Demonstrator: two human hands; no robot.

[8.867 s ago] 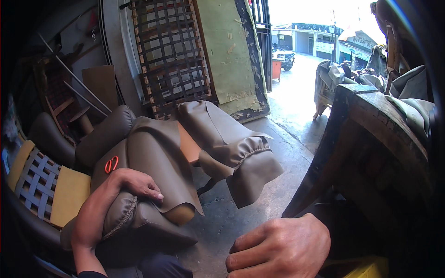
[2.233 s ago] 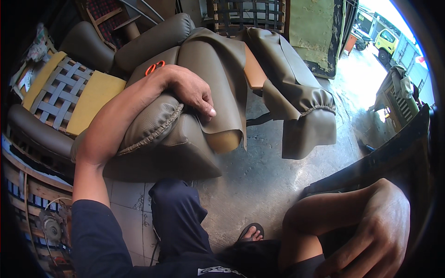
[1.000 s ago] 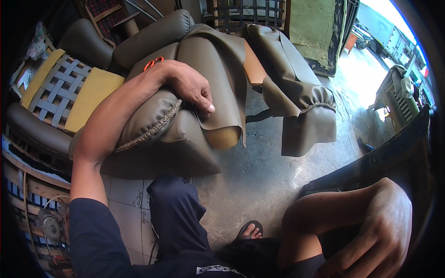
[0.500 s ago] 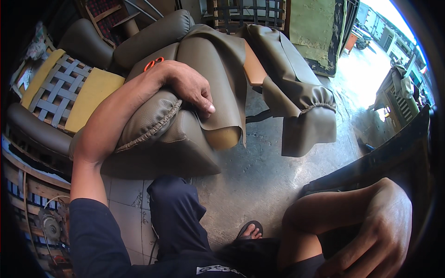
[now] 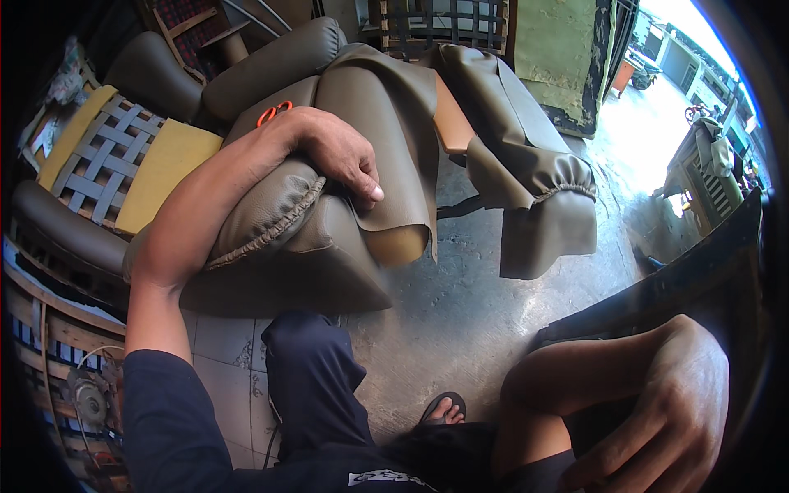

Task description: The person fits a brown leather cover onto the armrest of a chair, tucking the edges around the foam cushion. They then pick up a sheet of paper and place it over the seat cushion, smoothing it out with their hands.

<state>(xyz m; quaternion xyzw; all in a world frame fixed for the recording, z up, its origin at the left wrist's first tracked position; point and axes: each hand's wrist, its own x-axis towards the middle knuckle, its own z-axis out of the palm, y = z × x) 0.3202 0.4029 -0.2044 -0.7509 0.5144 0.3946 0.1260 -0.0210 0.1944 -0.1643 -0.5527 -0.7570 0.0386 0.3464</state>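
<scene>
My left hand (image 5: pixel 345 160) lies over the gathered, piped armrest (image 5: pixel 275 218) of a brown upholstered piece, fingers curled down beside a loose brown cover panel (image 5: pixel 399 156); what is under the fingertips is hidden. Orange-handled scissors (image 5: pixel 274 112) lie just behind my forearm. At the lower right, my right hand (image 5: pixel 666 411) hangs with loosely bent, slightly parted fingers and nothing visible in them, near a dark wooden frame (image 5: pixel 641 292). Further right of the panel, another brown cover with a gathered band (image 5: pixel 546 234) drapes over a tan-padded piece (image 5: pixel 450 123).
At left stands a seat frame with grey webbing (image 5: pixel 111 160) and yellow foam (image 5: pixel 168 177); a tool with a metal disc (image 5: pixel 92 403) sits below. A webbed frame (image 5: pixel 444 20) and peeling green board (image 5: pixel 551 57) lean behind. Draped furniture (image 5: pixel 703 164) stands by the bright doorway.
Since the oldest frame my view has tilted down, showing my legs and foot. A yellow truck outside has left view. My hands have hardly moved in the last two seconds.
</scene>
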